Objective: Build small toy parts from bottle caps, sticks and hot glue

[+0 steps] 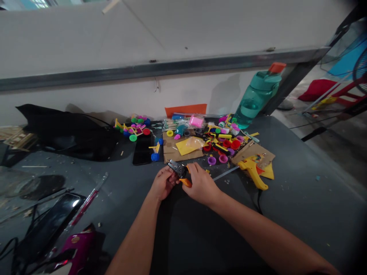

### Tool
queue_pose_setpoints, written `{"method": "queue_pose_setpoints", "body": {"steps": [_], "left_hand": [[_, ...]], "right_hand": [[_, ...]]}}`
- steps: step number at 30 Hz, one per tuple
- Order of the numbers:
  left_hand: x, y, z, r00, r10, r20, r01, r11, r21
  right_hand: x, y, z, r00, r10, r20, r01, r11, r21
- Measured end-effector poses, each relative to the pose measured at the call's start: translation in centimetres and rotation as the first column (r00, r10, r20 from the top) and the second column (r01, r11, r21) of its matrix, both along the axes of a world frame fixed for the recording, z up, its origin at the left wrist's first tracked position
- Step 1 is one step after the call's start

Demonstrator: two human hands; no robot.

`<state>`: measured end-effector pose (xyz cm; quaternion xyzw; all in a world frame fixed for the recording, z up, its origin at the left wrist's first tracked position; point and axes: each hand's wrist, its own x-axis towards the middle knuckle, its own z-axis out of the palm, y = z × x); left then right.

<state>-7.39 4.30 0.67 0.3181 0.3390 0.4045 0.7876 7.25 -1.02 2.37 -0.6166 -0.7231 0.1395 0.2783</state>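
Note:
Orange-handled pliers (pixel 178 169) are gripped in my right hand (pixel 202 184), with their dark jaws pointing up and to the left. Close against the jaws is my left hand (pixel 163 184), its fingers pinched together; whatever they hold is too small or hidden to make out. Just beyond the hands lies a piece of brown cardboard (pixel 170 152) with a yellow sheet (pixel 183 148) on it. A small yellow frame with blue wheels (pixel 155 156) rests at the cardboard's left, beside a black phone (pixel 140 151).
Colourful rings and caps (pixel 223 158) are heaped at the back. A yellow glue gun (pixel 254 173) lies to the right, below a teal bottle (pixel 256 97) by the wall. Leftward are a black bag (pixel 74 133), another phone (pixel 54 221) and a magenta tool (pixel 78 248).

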Motion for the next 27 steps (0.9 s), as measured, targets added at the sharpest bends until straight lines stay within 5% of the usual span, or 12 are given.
{"method": "queue_pose_setpoints", "body": {"steps": [10, 17, 20, 24, 27], "left_hand": [[0.4, 0.5, 0.3, 0.998, 0.059, -0.023, -0.056, 0.99, 0.131], [0.1, 1.2, -0.3, 0.948, 0.318, 0.002, -0.311, 0.924, 0.222], [-0.1, 0.9, -0.2, 0.908, 0.406, -0.099, -0.356, 0.875, 0.328], [0.2, -0.1, 0.7, 0.877, 0.398, -0.269, -0.236, 0.845, 0.48], [0.9, -0.9, 1.7, 0.894, 0.35, -0.279, -0.17, 0.843, 0.511]], "right_hand": [[1.5, 1.0, -1.1, 0.966, -0.221, 0.138, 0.21, 0.974, 0.088], [1.7, 1.3, -1.5, 0.968, -0.036, 0.249, 0.017, 0.997, 0.078], [1.6, 1.0, -0.8, 0.969, 0.018, 0.245, -0.052, 0.99, 0.131], [1.5, 1.3, 0.5, 0.997, 0.069, -0.024, -0.064, 0.985, 0.158], [0.9, 1.9, 1.2, 0.89, 0.047, -0.454, -0.033, 0.999, 0.038]]}}
